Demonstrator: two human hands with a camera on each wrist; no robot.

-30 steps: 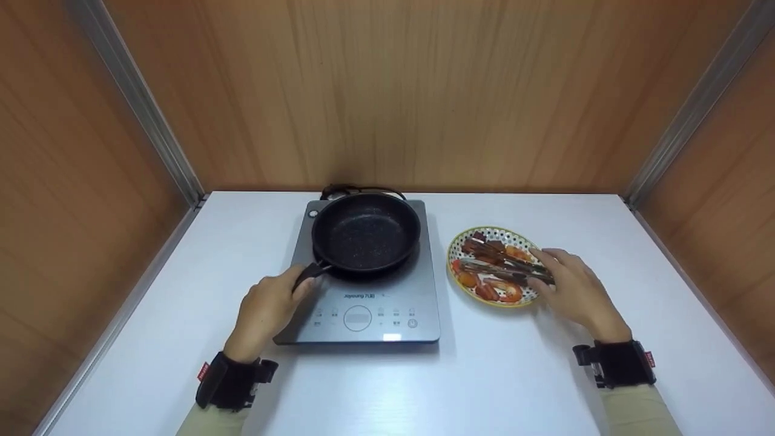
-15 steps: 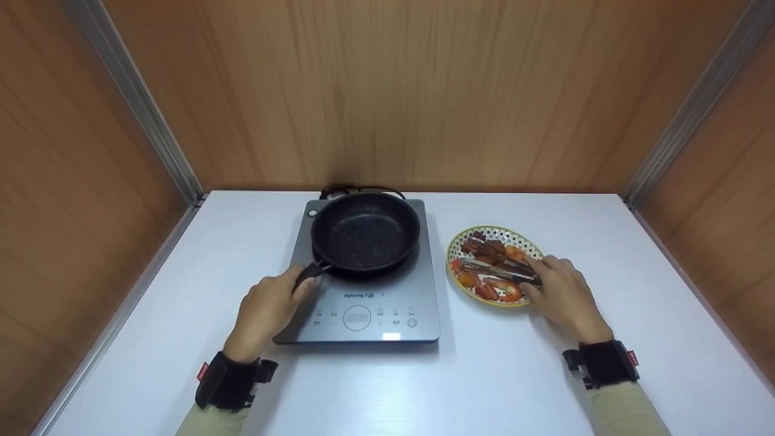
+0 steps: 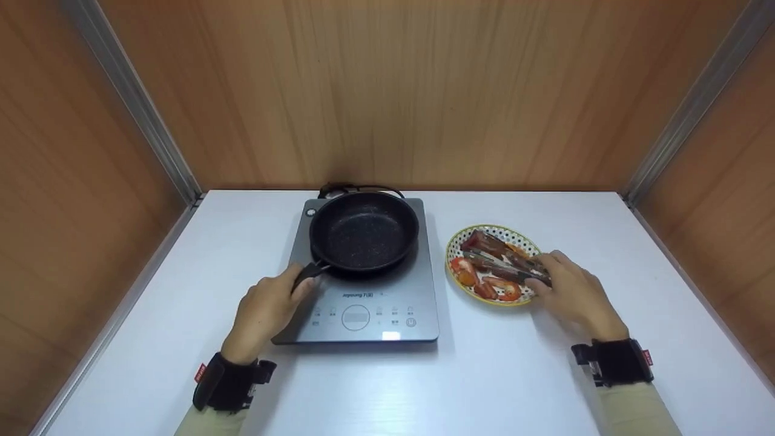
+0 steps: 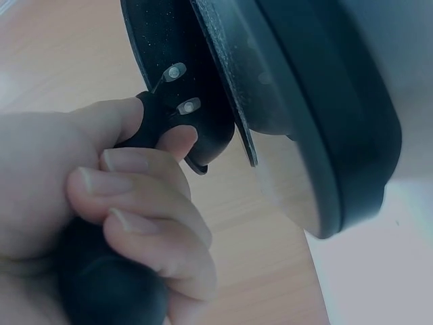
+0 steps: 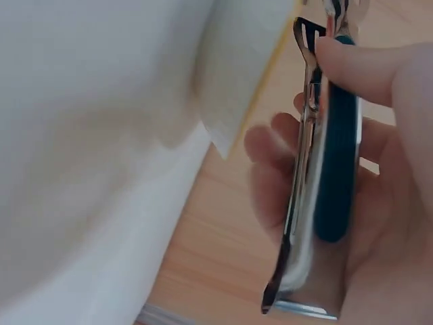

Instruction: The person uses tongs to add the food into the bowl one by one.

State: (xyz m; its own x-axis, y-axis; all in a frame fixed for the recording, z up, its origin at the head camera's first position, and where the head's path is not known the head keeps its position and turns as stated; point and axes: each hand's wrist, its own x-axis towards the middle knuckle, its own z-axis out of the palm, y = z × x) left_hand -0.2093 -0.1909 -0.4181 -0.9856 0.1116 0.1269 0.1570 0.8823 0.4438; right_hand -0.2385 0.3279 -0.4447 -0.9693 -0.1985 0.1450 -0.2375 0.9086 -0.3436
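My left hand [image 3: 266, 309] grips the black handle [image 3: 309, 276] of a dark speckled frying pan [image 3: 364, 233], which sits on an induction cooktop [image 3: 363, 312]. In the left wrist view, the fingers curl round the handle. My right hand [image 3: 575, 297] holds metal tongs [image 3: 505, 266] with dark grips, their tips over a dotted, yellow-rimmed plate [image 3: 507, 234]. The right wrist view shows the thumb on one tong arm [image 5: 335, 149] and fingers behind the other. A dark reddish meat-like piece [image 3: 482, 243] lies at the tong tips; whether they clamp it I cannot tell. Red-orange slices [image 3: 507, 292] lie nearer me.
The cooktop and plate stand side by side on a white table [image 3: 387, 387]. A black cord [image 3: 375, 188] runs behind the cooktop. Wood-grain panels [image 3: 399, 97] enclose the back and both sides.
My right hand went in leftward with the tongs, then drew slightly back right. The tong arms look closer together, and the dark piece at their tips has shifted. My left hand stays put.
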